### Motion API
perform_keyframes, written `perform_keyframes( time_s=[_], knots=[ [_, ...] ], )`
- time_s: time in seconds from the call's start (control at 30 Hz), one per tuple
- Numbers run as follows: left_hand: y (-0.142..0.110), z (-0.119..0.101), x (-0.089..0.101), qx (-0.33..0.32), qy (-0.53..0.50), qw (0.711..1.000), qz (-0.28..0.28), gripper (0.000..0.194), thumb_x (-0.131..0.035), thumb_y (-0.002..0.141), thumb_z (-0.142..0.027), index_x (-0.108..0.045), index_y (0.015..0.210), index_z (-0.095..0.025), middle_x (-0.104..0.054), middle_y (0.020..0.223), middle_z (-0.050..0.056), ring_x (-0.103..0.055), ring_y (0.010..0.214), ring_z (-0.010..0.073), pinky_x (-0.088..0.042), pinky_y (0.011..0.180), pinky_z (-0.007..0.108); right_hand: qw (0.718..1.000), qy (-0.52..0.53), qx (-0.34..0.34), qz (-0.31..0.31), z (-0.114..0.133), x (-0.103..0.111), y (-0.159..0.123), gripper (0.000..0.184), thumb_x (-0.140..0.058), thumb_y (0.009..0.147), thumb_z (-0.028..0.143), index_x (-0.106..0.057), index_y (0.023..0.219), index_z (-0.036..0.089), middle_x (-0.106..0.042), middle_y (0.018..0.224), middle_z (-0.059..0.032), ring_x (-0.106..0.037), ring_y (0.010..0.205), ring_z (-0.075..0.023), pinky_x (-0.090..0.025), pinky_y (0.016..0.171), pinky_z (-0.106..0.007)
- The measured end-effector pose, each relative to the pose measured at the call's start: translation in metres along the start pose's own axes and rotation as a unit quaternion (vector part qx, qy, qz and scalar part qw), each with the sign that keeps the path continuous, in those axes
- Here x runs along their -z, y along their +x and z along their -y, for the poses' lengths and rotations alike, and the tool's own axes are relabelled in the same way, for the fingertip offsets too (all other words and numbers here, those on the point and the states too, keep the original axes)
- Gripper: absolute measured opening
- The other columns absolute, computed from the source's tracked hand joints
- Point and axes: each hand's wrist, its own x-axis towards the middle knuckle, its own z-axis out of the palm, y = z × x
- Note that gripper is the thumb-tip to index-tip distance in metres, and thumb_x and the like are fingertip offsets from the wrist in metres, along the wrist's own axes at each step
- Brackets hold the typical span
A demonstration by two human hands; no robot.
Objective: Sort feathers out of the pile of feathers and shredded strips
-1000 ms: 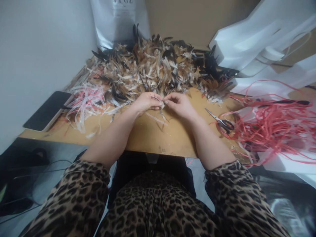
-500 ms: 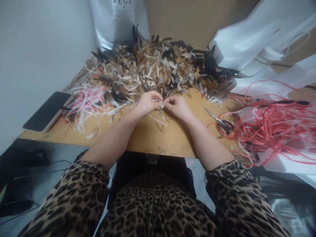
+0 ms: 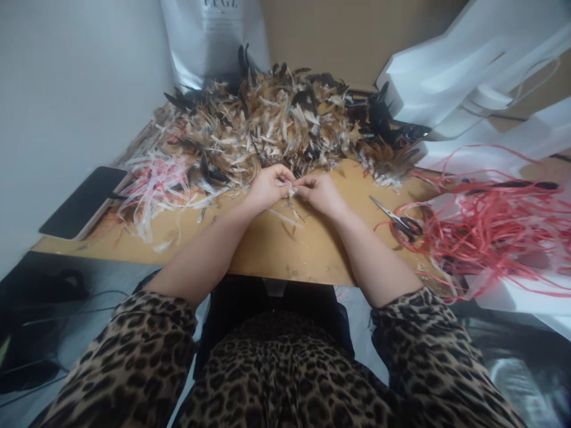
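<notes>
My left hand (image 3: 270,185) and my right hand (image 3: 320,191) meet over the tabletop (image 3: 294,252), thumbs and fingertips pinched close together. Between them is a small whitish feather piece (image 3: 291,191), its fine detail too small to make out. My left fingers are closed on it, and the right fingertips pinch at its other side. Just beyond the hands spreads a large heap of brown, cream and black feathers (image 3: 276,122). A thin pale strip lies on the wood below my fingers.
Pink and white strips (image 3: 156,184) lie at the left beside a phone (image 3: 82,202). Scissors (image 3: 399,217) rest right of my forearm, near a tangle of red strips (image 3: 495,229). A white bag (image 3: 216,41) stands behind the feathers, and a white machine (image 3: 450,71) stands at the back right.
My fingertips have shifted very slightly at the small feather piece, still pinched together. Nothing else on the table has visibly moved.
</notes>
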Motion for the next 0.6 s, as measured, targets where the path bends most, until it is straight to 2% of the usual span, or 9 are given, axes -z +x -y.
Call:
perform_keyframes(
  time_s=[0.13, 0.43, 0.6],
  knots=[
    [-0.0003, -0.0024, -0.0007, -0.009, 0.015, 1.0, -0.011, 0.019, -0.068, 0.06, -0.008, -0.059, 0.076, -0.014, -0.059, 0.069, -0.002, -0.051, 0.057, 0.0073, -0.041, 0.058, 0.02, 1.0, 0.004, -0.02, 0.002, 0.0007, 0.0, 0.0002, 0.024, -0.067, 0.069, 0.033, -0.072, 0.076, 0.011, -0.057, 0.054, 0.0007, -0.042, 0.05, -0.0087, -0.033, 0.052, -0.024],
    [-0.0002, -0.004, 0.0, -0.013, 0.026, 0.999, -0.015, 0.019, -0.063, 0.061, -0.005, -0.059, 0.077, -0.015, -0.059, 0.069, -0.003, -0.052, 0.058, 0.0066, -0.041, 0.058, 0.019, 0.999, -0.026, 0.009, -0.039, 0.001, -0.0083, 0.0029, 0.013, -0.061, 0.071, 0.026, -0.063, 0.069, 0.013, -0.057, 0.058, 0.0, -0.044, 0.053, -0.0087, -0.033, 0.051, -0.022],
    [0.0017, 0.0011, 0.0014, -0.029, 0.033, 0.999, -0.017, 0.02, -0.062, 0.062, -0.005, -0.061, 0.079, -0.015, -0.06, 0.071, -0.002, -0.05, 0.057, 0.0062, -0.04, 0.056, 0.018, 0.998, 0.051, -0.032, -0.011, 0.0015, -0.0063, 0.0023, 0.017, -0.066, 0.07, 0.028, -0.066, 0.078, 0.013, -0.057, 0.057, 0.0014, -0.043, 0.048, -0.0078, -0.033, 0.049, -0.022]
  ],
)
